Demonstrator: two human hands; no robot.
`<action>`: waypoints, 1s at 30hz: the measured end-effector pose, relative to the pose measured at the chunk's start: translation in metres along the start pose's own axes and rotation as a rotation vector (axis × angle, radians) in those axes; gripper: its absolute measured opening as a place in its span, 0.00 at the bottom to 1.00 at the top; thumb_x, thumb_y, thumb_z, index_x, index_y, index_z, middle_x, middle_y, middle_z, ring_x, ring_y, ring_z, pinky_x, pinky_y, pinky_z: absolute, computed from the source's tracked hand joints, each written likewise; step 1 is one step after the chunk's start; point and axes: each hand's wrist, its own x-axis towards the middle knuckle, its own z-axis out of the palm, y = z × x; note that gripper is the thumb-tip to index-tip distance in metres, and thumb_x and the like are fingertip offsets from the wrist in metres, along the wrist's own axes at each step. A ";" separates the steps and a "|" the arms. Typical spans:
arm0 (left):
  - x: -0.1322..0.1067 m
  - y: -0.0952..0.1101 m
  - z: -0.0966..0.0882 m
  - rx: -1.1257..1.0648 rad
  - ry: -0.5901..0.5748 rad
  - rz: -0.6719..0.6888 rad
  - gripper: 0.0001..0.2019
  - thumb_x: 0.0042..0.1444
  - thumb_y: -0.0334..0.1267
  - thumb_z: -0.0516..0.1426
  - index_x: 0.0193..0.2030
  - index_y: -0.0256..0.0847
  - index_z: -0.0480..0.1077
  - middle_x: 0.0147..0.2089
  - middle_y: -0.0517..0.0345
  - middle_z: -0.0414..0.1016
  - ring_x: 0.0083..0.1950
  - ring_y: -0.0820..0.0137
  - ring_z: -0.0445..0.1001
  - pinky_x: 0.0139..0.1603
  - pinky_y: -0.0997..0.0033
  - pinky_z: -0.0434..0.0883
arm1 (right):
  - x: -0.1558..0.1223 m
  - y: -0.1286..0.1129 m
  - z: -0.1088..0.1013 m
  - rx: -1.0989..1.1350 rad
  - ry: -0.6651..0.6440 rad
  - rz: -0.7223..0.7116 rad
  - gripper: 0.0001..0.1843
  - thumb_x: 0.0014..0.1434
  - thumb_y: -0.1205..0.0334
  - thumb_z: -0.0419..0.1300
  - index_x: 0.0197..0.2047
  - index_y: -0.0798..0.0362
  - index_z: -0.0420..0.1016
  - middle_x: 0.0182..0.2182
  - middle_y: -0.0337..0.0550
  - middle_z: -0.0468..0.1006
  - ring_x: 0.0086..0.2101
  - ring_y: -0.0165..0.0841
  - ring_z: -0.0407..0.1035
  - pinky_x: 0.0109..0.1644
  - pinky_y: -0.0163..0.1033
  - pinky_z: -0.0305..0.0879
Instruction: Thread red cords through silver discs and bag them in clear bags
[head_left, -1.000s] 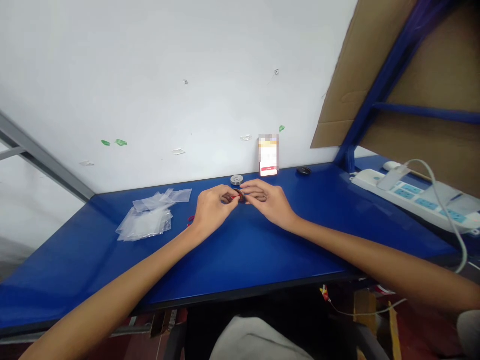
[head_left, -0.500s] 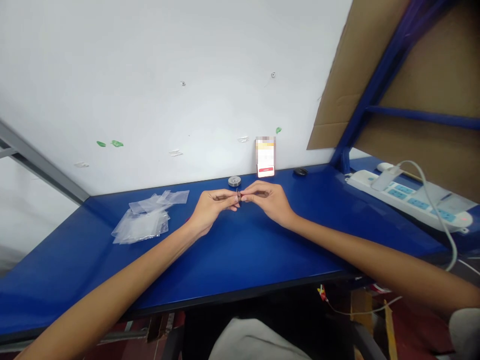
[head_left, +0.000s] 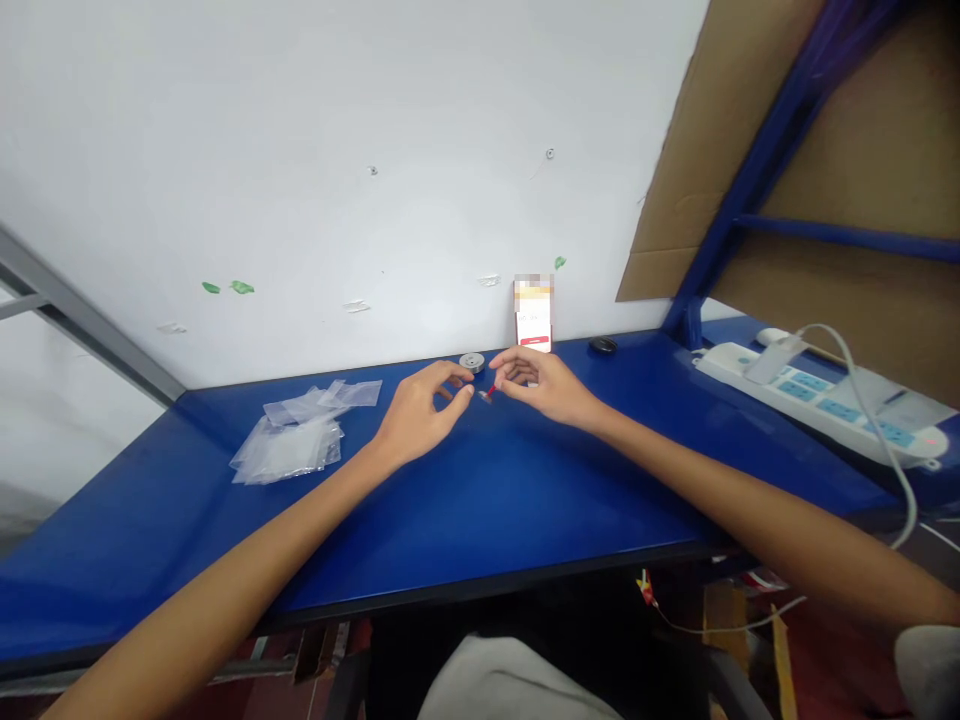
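My right hand (head_left: 547,388) pinches a small thin red piece with a silvery end (head_left: 487,397) between thumb and fingers. The piece points down and left, and it is too small for me to tell its kind. Facing it, my left hand (head_left: 420,412) has its thumb and fingers apart with nothing between them. Its fingertips are close to the silvery end. Just behind the left fingertips, a round silvery spool-like disc (head_left: 472,362) lies on the blue table (head_left: 495,500).
Clear plastic bags (head_left: 292,445) lie piled on the left. A lit phone (head_left: 534,318) leans on the white wall, partly behind my right hand. A small black item (head_left: 602,345) sits right of it. A white power strip (head_left: 817,400) with a cable stands on the right.
My hands were together, fingertips meeting on a small item. Now they are apart, the left fingers have opened, and the red piece with its silvery end shows in my right hand.
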 end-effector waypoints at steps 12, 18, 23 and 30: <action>0.008 -0.050 -0.019 0.341 -0.051 0.008 0.14 0.71 0.44 0.54 0.56 0.42 0.74 0.55 0.48 0.80 0.52 0.56 0.79 0.57 0.53 0.73 | 0.006 0.043 -0.040 -0.302 -0.046 0.053 0.11 0.62 0.62 0.65 0.47 0.52 0.81 0.37 0.44 0.86 0.37 0.37 0.81 0.44 0.41 0.77; 0.013 -0.064 -0.029 0.405 -0.068 0.004 0.15 0.70 0.46 0.53 0.55 0.41 0.75 0.53 0.44 0.81 0.54 0.53 0.78 0.55 0.55 0.71 | 0.005 0.043 -0.043 -0.420 -0.132 -0.009 0.15 0.63 0.58 0.66 0.52 0.51 0.83 0.45 0.48 0.86 0.44 0.40 0.80 0.47 0.43 0.76; 0.018 -0.078 -0.059 0.464 -0.372 0.057 0.15 0.68 0.45 0.54 0.47 0.43 0.80 0.44 0.49 0.84 0.42 0.58 0.79 0.46 0.61 0.70 | 0.004 0.042 -0.045 -0.518 -0.264 -0.078 0.13 0.66 0.55 0.65 0.51 0.48 0.85 0.50 0.49 0.84 0.50 0.43 0.78 0.55 0.48 0.74; 0.017 -0.087 -0.085 0.221 -0.547 0.006 0.13 0.61 0.43 0.59 0.45 0.48 0.85 0.45 0.55 0.86 0.41 0.63 0.80 0.42 0.67 0.71 | 0.008 0.037 -0.053 -0.602 -0.206 -0.094 0.11 0.68 0.53 0.65 0.47 0.48 0.83 0.47 0.47 0.83 0.48 0.43 0.76 0.54 0.48 0.72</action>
